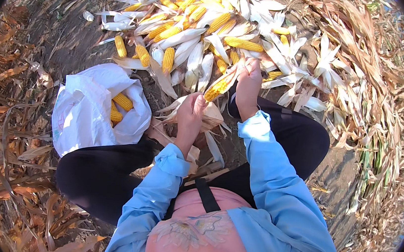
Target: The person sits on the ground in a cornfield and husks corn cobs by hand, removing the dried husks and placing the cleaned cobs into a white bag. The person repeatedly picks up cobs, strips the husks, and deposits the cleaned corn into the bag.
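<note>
Between my hands is a partly husked ear of corn point(220, 86), its yellow kernels bare toward the lower left end. My right hand point(249, 84) is closed around its upper end, where pale husk still clings. At the lower tip, my left hand point(190, 116) is closed with the thumb against the ear. Peeled husk point(211, 118) hangs down beside the left fingers, which appear to grip it; the fingertips are partly hidden.
Ahead lies a pile of yellow corn ears point(170, 34) mixed with pale husks point(187, 37). A white woven sack point(82, 107) holding a few bare ears point(123, 101) stands left, beside my bent knee. Dry stalks and leaves point(368, 70) cover the right side.
</note>
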Tool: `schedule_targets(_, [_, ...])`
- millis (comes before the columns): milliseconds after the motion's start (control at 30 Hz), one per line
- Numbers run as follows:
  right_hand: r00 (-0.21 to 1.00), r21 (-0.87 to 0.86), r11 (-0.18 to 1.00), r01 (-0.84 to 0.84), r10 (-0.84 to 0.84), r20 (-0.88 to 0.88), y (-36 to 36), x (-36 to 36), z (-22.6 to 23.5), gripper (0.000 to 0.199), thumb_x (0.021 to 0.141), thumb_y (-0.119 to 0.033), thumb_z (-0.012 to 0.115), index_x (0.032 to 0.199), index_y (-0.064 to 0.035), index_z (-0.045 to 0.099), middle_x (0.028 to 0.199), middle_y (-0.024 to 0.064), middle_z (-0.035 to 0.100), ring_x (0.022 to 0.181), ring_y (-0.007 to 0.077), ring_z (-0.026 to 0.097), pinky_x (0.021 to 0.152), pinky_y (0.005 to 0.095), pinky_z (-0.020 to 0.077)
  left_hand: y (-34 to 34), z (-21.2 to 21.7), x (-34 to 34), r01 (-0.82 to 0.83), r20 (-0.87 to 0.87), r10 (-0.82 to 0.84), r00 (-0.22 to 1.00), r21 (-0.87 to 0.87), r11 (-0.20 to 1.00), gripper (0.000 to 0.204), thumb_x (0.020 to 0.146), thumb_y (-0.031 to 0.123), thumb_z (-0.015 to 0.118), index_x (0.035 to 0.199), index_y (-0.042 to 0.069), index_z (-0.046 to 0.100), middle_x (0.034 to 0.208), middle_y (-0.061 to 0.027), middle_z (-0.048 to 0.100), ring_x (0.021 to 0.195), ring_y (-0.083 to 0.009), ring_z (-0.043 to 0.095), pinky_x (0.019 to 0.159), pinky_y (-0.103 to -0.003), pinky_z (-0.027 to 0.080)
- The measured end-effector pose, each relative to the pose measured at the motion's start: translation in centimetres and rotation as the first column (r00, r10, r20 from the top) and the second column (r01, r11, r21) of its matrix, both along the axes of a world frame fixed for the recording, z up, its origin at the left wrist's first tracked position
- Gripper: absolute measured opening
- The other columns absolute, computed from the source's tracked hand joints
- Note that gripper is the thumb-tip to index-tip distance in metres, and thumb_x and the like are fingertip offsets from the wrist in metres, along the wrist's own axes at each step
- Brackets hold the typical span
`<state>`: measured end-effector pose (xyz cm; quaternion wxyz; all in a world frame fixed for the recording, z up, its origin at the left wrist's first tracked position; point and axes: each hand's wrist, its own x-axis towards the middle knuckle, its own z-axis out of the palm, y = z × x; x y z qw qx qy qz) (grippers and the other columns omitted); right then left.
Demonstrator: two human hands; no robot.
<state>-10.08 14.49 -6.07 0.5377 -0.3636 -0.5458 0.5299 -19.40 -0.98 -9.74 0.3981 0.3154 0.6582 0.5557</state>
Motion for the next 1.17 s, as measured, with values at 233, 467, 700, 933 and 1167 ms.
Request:
schedule_targets(233, [0.94, -0.27, 0.913, -0.304, 0.243, -0.237, -5.8, -0.2, -0.4, 0.011, 0.092, 0.002, 0.05, 0.089, -0.0068, 0.045, 0.076, 0.0059, 0.056, 0.067, 0.0136, 0.057, 0.064, 0.0272, 0.0502, 0.7, -3.9, -0.2, -0.269, 0.93, 0.345, 0.123, -0.304, 0.914, 0.056, 0.095, 0.037, 0.058, 0.128, -0.006, 0.045, 0.127, -0.0253, 0.051, 0.12, -0.0381, 0.05, 0.105, -0.054, 0.04])
schedule_targets(467, [0.894, -0.39, 0.814, -0.431, 0.325, -0.309, -6.5, 0.2, -0.3, 0.008, 0.092, -0.001, 0.053, 0.094, -0.0051, 0.047, 0.075, 0.0089, 0.056, 0.065, 0.0168, 0.058, 0.061, 0.0302, 0.0515, 1.0, -4.6, -2.1, -0.259, 0.957, 0.229, 0.18, -0.179, 0.949, 0.039, 0.089, 0.011, 0.056, 0.122, -0.008, 0.047, 0.126, -0.0221, 0.054, 0.115, -0.0365, 0.055, 0.102, -0.054, 0.043])
schedule_targets(700, [0.919, -0.419, 0.823, -0.385, 0.299, -0.257, -4.1, 0.1, -0.7, 0.01, 0.093, -0.004, 0.054, 0.089, -0.0081, 0.045, 0.076, 0.0092, 0.057, 0.063, 0.0177, 0.058, 0.057, 0.0329, 0.0519, 0.0, -4.1, 0.8, -0.129, 0.896, 0.138, 0.422, -0.091, 0.987, 0.031, 0.096, 0.021, 0.051, 0.12, 0.002, 0.05, 0.111, -0.0165, 0.061, 0.096, -0.0302, 0.064, 0.081, -0.05, 0.055])
schedule_targets(933, [0.904, -0.321, 0.861, -0.394, 0.298, -0.307, -1.4, -0.9, -0.6, 0.01, 0.094, -0.004, 0.053, 0.091, -0.009, 0.045, 0.076, 0.009, 0.056, 0.063, 0.0206, 0.058, 0.058, 0.0362, 0.0531, -0.7, -2.6, -1.0, 0.088, 0.904, -0.024, 0.427, -0.015, 0.996, 0.048, 0.093, 0.042, 0.058, 0.118, 0.002, 0.05, 0.092, -0.0111, 0.06, 0.069, -0.0197, 0.06, 0.062, -0.031, 0.055])
schedule_targets(1167, [0.97, -0.304, 0.938, -0.166, 0.1, -0.22, 8.7, 0.7, -1.7, 0.012, 0.092, 0.001, 0.053, 0.098, -0.0063, 0.045, 0.076, 0.0121, 0.057, 0.066, 0.0243, 0.059, 0.063, 0.0369, 0.0524, -1.5, 0.2, 0.6, 0.41, 0.575, -0.405, 0.711, 0.129, 0.903, 0.055, 0.09, 0.035, 0.066, 0.13, 0.008, 0.042, 0.094, -0.0049, 0.054, 0.067, -0.0142, 0.056, 0.063, -0.029, 0.051])
